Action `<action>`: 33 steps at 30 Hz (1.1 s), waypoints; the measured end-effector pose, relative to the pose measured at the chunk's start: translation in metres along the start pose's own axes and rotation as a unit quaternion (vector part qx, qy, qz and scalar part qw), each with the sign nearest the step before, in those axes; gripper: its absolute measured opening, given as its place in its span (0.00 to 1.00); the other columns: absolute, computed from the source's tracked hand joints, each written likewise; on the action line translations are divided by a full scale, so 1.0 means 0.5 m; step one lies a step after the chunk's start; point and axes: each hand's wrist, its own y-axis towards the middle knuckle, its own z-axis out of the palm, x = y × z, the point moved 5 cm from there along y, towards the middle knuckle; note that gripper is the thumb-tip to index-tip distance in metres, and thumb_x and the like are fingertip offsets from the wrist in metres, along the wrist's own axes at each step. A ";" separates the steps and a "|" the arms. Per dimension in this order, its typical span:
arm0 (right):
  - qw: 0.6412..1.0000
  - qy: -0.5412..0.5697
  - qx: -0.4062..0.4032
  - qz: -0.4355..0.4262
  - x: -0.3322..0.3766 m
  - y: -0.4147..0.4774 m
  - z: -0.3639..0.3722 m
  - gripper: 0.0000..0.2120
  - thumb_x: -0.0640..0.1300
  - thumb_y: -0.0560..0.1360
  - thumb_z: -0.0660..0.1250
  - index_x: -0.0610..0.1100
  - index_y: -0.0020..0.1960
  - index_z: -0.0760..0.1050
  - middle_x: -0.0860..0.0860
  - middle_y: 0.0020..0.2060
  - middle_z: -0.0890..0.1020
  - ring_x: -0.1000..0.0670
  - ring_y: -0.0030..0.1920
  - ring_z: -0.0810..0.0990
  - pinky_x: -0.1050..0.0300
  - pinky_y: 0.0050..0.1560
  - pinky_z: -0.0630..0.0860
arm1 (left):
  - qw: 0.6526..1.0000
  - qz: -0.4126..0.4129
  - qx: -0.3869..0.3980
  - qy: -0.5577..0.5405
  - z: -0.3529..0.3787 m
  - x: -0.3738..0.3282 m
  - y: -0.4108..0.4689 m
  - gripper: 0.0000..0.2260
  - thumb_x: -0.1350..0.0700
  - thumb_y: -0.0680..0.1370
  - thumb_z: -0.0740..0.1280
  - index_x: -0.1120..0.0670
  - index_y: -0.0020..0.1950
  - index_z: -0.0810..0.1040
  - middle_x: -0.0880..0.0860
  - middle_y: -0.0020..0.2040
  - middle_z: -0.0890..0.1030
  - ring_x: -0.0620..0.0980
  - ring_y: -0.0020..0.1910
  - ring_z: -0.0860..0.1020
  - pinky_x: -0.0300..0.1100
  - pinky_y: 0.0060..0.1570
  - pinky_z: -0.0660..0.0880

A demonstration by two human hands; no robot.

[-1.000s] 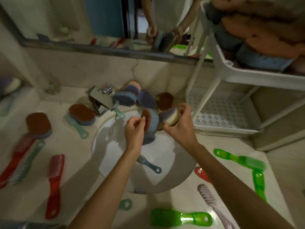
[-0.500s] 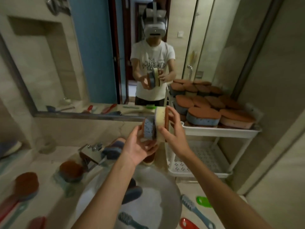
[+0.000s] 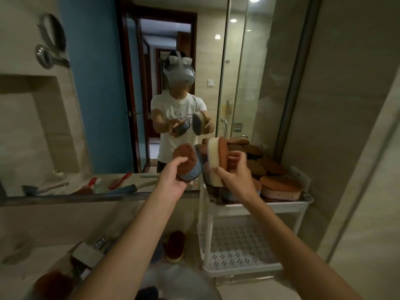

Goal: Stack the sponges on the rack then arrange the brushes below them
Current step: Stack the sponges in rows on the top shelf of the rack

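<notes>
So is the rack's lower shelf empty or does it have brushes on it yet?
Empty: the lower shelf shows only its bare perforated floor.

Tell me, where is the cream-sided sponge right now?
In the head view, the cream-sided sponge is held on edge in the right hand, right of centre, just before the sponge-filled top shelf of the white rack.

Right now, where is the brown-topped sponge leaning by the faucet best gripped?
A judgement: pinch the sponge across its two long side edges from above. It stands tilted on end against the wall, with the narrow upper end exposed and its base near the faucet.
</notes>
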 end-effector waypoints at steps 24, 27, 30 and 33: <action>0.939 -0.309 -0.085 0.124 -0.132 0.192 -0.106 0.25 0.59 0.71 0.66 0.40 0.56 0.71 0.44 0.51 0.79 0.43 0.51 0.79 0.54 0.42 0.71 | 0.923 -0.016 0.003 0.384 0.101 0.101 0.267 0.34 0.58 0.76 0.65 0.58 0.76 0.49 0.59 0.71 0.69 0.56 0.68 0.71 0.52 0.67 0.70; 0.937 -0.316 -0.080 0.122 -0.133 0.193 -0.104 0.26 0.60 0.71 0.66 0.40 0.56 0.70 0.43 0.52 0.78 0.42 0.52 0.78 0.53 0.43 0.71 | 0.912 -0.011 0.012 0.409 0.104 0.101 0.263 0.34 0.56 0.76 0.66 0.58 0.76 0.50 0.59 0.71 0.68 0.55 0.67 0.71 0.51 0.66 0.71; 0.939 -0.314 -0.075 0.119 -0.133 0.194 -0.102 0.26 0.60 0.71 0.66 0.39 0.57 0.70 0.43 0.52 0.78 0.42 0.51 0.78 0.53 0.42 0.70 | 0.880 0.008 -0.006 0.474 0.111 0.095 0.250 0.32 0.54 0.76 0.64 0.59 0.76 0.53 0.59 0.71 0.67 0.57 0.68 0.69 0.51 0.66 0.71; 0.940 -0.312 -0.075 0.117 -0.133 0.193 -0.102 0.26 0.60 0.71 0.66 0.39 0.57 0.70 0.43 0.51 0.79 0.42 0.51 0.79 0.53 0.42 0.71 | 0.825 0.026 0.009 0.565 0.128 0.085 0.238 0.21 0.54 0.79 0.57 0.59 0.71 0.65 0.59 0.71 0.68 0.58 0.68 0.67 0.50 0.68 0.68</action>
